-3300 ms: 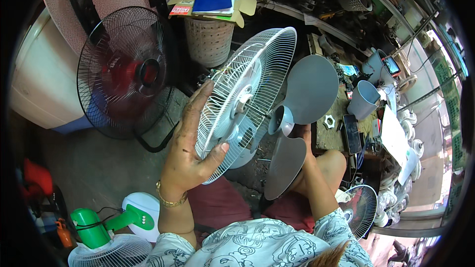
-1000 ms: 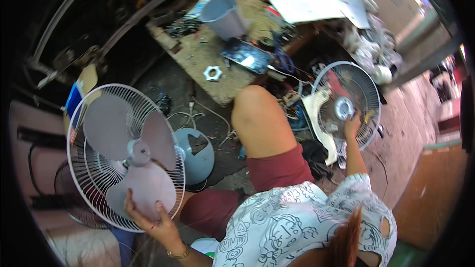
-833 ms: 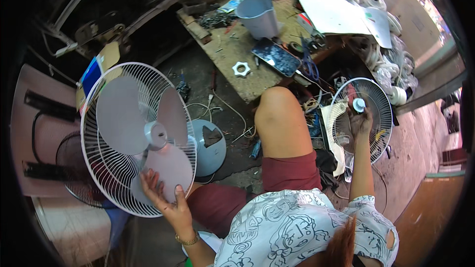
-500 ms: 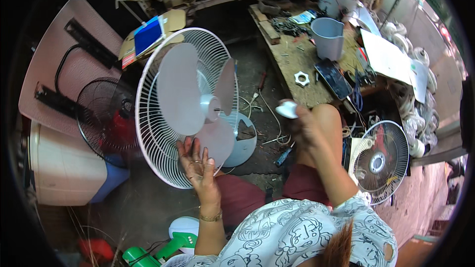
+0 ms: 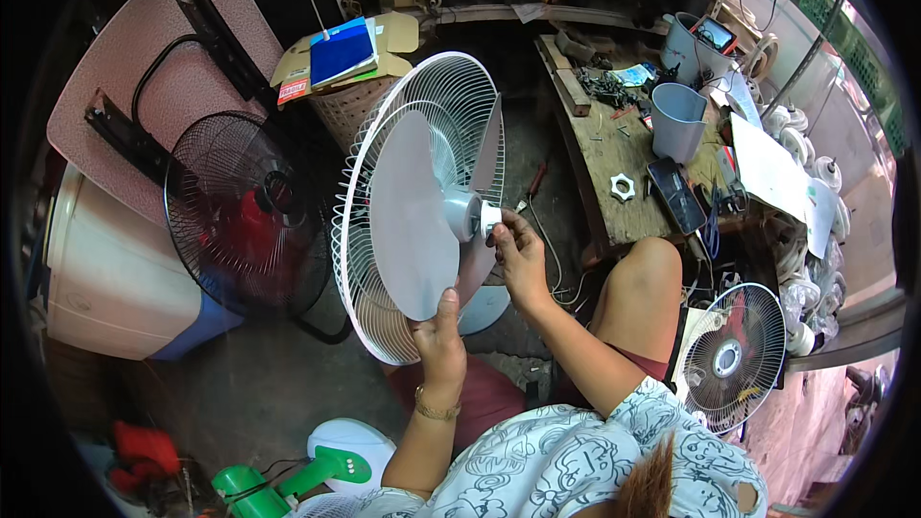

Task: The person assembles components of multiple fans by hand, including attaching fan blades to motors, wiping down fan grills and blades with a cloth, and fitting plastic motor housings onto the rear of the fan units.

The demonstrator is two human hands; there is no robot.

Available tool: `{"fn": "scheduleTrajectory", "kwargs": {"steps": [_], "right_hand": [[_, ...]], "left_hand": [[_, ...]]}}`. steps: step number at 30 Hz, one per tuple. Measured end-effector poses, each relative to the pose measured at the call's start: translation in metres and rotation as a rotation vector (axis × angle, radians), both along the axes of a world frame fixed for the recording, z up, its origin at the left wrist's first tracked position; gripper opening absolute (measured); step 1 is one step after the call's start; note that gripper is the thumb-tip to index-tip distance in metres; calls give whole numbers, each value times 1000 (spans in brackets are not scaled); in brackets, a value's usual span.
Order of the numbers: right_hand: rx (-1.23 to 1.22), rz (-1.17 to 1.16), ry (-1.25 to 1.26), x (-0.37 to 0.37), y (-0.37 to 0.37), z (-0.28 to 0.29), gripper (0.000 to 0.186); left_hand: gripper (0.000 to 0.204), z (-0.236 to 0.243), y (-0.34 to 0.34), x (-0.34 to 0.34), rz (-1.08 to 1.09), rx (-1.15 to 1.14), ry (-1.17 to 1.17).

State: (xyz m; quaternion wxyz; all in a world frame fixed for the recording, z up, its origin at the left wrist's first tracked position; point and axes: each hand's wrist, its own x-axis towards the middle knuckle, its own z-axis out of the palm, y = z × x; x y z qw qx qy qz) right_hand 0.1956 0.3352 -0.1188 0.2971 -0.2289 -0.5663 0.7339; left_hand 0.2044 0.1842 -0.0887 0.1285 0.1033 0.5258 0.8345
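Hands on the white fan (image 5: 422, 201), each gripping its own part.
Left hand (image 5: 439, 331) clamps my lower guard rim (image 5: 384, 326); right hand (image 5: 518, 251) pinches the blade hub cap (image 5: 488, 218).

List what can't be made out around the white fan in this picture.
- Cap at the hub: the right hand has its fingertips on it; too small to tell whether it is threaded on.
- Fan base: mostly hidden behind the blades and both hands.
- Left hand: its fingers are hidden behind the guard.
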Motion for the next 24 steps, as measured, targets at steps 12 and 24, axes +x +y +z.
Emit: {"fn": "scheduleTrajectory", "kwargs": {"steps": [12,24], "right_hand": [[409,20,-143,-1,10,24,30],[972,-67,121,12,16,31,34]], "left_hand": [[33,-3,0,-4,94,-52,-17],[41,-18,-4,-4,101,47,-26]]}}
